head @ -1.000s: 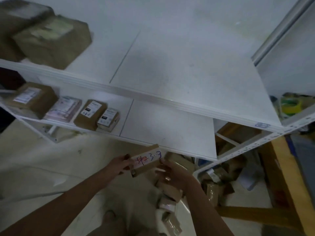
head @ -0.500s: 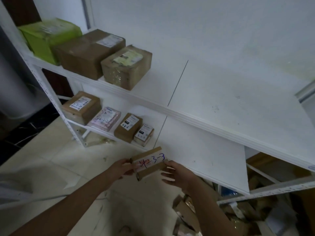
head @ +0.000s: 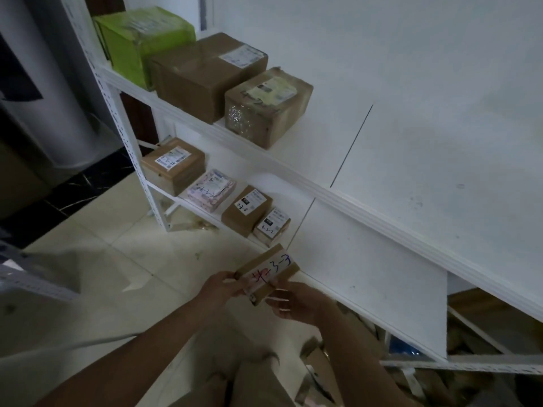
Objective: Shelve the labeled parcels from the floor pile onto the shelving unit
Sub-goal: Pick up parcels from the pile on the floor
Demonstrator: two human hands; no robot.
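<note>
Upper shelf, far left: a green box point(head: 141, 39), a large brown box point(head: 202, 74) and a taped brown box point(head: 264, 107) are sitting in a row, each touching the next.
Lower shelf row: four labelled parcels are lining up left to right, ending in the smallest parcel point(head: 271, 227), whose handwritten code looks like 4-3-2.
Left hand point(head: 223, 286): it is pinching the left edge of the held parcel, thumb on top.
Held parcel point(head: 269, 273): it is hovering tilted between both hands, just near of the lower shelf's front edge and just right of the smallest parcel; its label is reading roughly 4-3-3.
Right hand point(head: 296, 301): its fingertips are meeting the parcel's near right end; I cannot tell whether they are gripping it.
Shelving unit point(head: 367, 274): bare white board is stretching right of the row.
Floor pile point(head: 323, 365): more brown parcels are lying at the near right, under the shelf.
Change: the view has been swinging left, off the pile and onto the shelved row, while the parcel has stayed in both hands.
Meaning: the person is probably matching codes; the spot right of 4-3-2 is looking like the likely place.
</note>
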